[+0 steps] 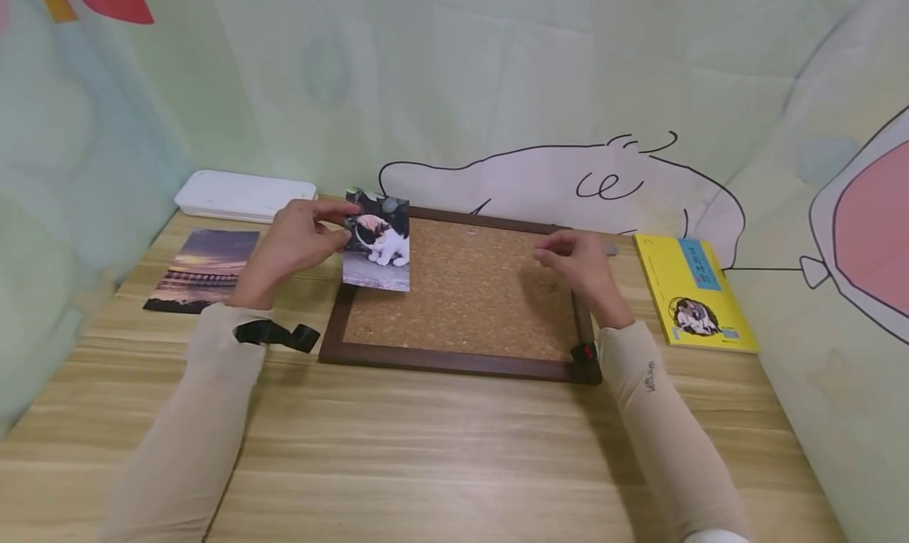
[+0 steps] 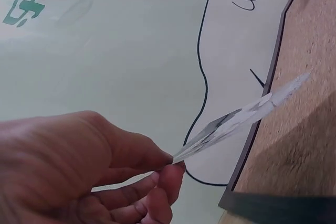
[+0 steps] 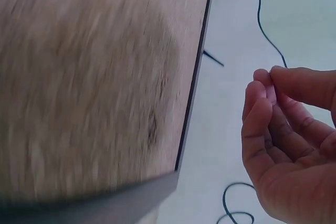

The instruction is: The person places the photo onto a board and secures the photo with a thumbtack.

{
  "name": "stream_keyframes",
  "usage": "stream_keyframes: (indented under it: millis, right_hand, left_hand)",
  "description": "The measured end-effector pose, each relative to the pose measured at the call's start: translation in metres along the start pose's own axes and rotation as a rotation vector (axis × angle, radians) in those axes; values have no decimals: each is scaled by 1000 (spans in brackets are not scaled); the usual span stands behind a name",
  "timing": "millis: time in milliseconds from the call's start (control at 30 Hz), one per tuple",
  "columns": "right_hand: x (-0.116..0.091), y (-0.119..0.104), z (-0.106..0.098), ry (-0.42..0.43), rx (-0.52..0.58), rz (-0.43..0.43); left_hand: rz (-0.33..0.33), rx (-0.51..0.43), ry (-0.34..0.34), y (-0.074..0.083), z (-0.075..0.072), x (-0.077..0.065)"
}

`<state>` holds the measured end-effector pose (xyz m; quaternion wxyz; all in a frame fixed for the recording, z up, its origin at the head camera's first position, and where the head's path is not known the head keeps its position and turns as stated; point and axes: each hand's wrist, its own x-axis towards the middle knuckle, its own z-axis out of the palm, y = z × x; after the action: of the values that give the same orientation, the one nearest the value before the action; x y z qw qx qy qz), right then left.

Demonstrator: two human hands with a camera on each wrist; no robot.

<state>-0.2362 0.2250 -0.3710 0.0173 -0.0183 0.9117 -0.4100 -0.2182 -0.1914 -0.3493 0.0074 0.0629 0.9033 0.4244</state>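
Note:
My left hand [image 1: 305, 239] pinches the left edge of a photo of a calico cat [image 1: 383, 239] between thumb and fingers. The photo stands upright over the left part of a cork board [image 1: 461, 290] with a dark brown frame. In the left wrist view the photo [image 2: 236, 121] appears nearly edge-on. Above the board's right side is my right hand [image 1: 578, 263], its fingers curled and the thumb tip meeting the index fingertip. Nothing shows between those fingertips [image 3: 262, 77] in the right wrist view.
A sunset photo [image 1: 206, 271] lies left of the board, with a white flat case [image 1: 245, 196] behind it. On the right lies a yellow book [image 1: 696, 290] with a cat picture. A small grey thing [image 1: 611, 249] pokes out behind my right hand. Printed curtains [image 1: 454, 77] hang behind the table.

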Motion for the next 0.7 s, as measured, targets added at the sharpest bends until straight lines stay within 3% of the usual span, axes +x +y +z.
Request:
stream_keyframes:
  millis: [367,700]
  right_hand:
    - [6,-21,10,-92,184,60]
    - [11,-35,18,-187,253,66]
  left_hand:
    - [57,-23,-70,11,22,13]
    - [32,6,-137,10,42,18]
